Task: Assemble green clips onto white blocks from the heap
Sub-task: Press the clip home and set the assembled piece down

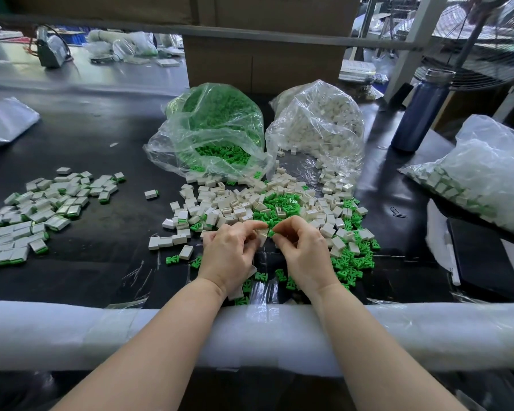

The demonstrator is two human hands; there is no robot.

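A: Head view. Fingers first?
B: Left hand (pixel 229 250): fingers curled, pinching one white block (pixel 261 236) at the tips. Right hand (pixel 301 250): fingers curled narrow, pinching one green clip (pixel 271 232), touching the block's edge. Both held just above the near edge of the heap (pixel 279 209).

A: Heap contents?
B: Loose white blocks and green clips mixed, too many to count. Blocks mostly left and centre, clips thickest centre and right, a few strays beside the wrists.

A: Containers?
B: Clear bags, four seen. One open green-clip bag (pixel 214 129) behind the heap, mouth spilling clips. One open white-block bag (pixel 318 129) just right of it, mouth spilling blocks. One bag of finished pieces (pixel 481 173) far right. One flat bag (pixel 3 123) far left, contents unclear.

A: Finished work?
B: Pile of assembled blocks (pixel 39 212) well left of the heap, white with green edges, uncounted. One single (pixel 151 194) lying between pile and heap.

A: Other items?
B: One dark blue bottle (pixel 419 111), upright, right rear. One cardboard box (pixel 264 63) behind the bags. Black table (pixel 101 143), white padded rail (pixel 72 333) along the near edge.
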